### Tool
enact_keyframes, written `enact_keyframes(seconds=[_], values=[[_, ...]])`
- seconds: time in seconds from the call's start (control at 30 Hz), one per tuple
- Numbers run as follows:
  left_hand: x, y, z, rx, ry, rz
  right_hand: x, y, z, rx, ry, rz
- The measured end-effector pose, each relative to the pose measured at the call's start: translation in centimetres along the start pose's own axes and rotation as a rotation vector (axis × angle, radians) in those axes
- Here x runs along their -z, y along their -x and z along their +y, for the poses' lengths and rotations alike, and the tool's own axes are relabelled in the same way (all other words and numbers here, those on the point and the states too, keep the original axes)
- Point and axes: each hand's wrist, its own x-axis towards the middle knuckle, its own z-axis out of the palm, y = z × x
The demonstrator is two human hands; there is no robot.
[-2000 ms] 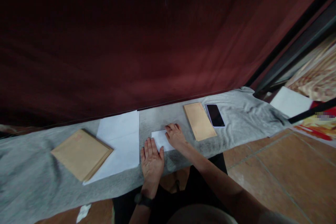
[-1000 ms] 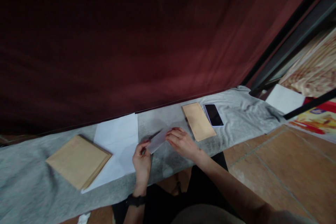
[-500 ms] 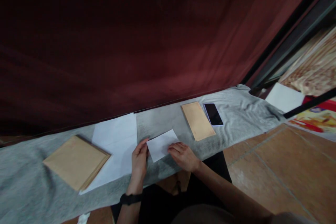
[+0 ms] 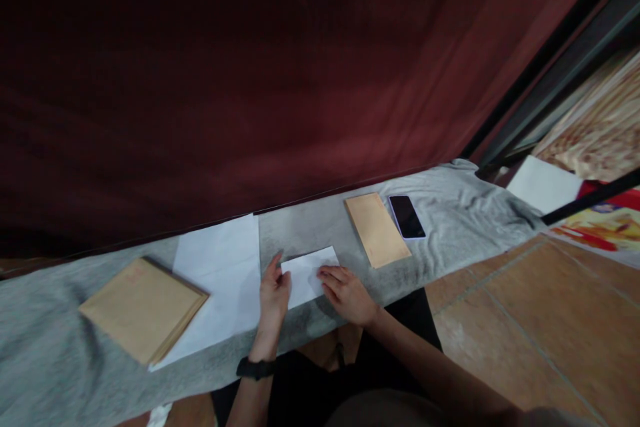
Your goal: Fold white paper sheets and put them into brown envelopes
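Note:
A small folded sheet of white paper [image 4: 303, 277] lies in front of me on the grey cloth [image 4: 310, 217]. Beside its left edge is my left hand [image 4: 274, 290], thumb against the paper and the fingers raised apart from it. My right hand [image 4: 347, 293] grips the paper's right edge, its fingertips bent over the top; the thumb is largely hidden. To the right of the paper a single brown envelope [image 4: 379, 230] lies flat. Larger white sheets [image 4: 220, 267] are on the left, partly covered by a stack of brown envelopes [image 4: 143, 307].
A phone [image 4: 407, 217] with a dark screen lies right of the single envelope. Behind the cloth-covered ledge rises a dark red panel [image 4: 310, 100]. Tiled floor [image 4: 515, 320] shows at the lower right, with a white board-like piece [image 4: 545, 185] beyond.
My left hand has shifted right and its fingers have come off the paper's edge. The folded paper has turned slightly and moved a little right. My right hand stays at its right edge.

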Motion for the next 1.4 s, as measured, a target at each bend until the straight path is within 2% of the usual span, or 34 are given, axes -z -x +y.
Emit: enact_keyframes(seconds=[0.17, 0.33, 0.47, 0.6, 0.77, 0.83, 1.0, 1.13, 1.4], values=[[-0.5, 0.0, 0.2, -0.06, -0.122, 0.01, -1.0, -0.9, 0.3, -0.089, 0.128, -0.018], [-1.4, 1.1, 0.5, -0.17, -0.361, 0.109, -1.9, -0.7, 0.1, -0.157, 0.194, 0.009], [-1.9, 2.0, 1.0, -0.199, -0.508, 0.144, -1.8, -0.5, 0.1, -0.184, 0.198, 0.012], [-1.8, 2.5, 1.5, -0.237, -0.568, 0.124, -1.6, -0.6, 0.1, -0.192, 0.19, 0.0], [-1.7, 3.0, 2.0, -0.295, -0.663, 0.159, -1.4, -0.7, 0.0, -0.207, 0.186, -0.009], [-2.3, 3.4, 2.0, -0.364, -0.684, 0.132, -1.3, -0.7, -0.1, -0.207, 0.184, -0.017], [-4.6, 4.7, 1.3, -0.523, -0.663, -0.069, -1.1, -0.6, -0.1, -0.201, 0.209, -0.03], [-5.2, 5.3, 0.4, -0.527, -0.799, -0.064, -1.3, -0.5, 0.0, -0.196, 0.232, -0.027], [-4.1, 5.6, -0.1, -0.468, -0.881, 0.036, -1.8, -0.5, 0.4, -0.223, 0.248, 0.037]])
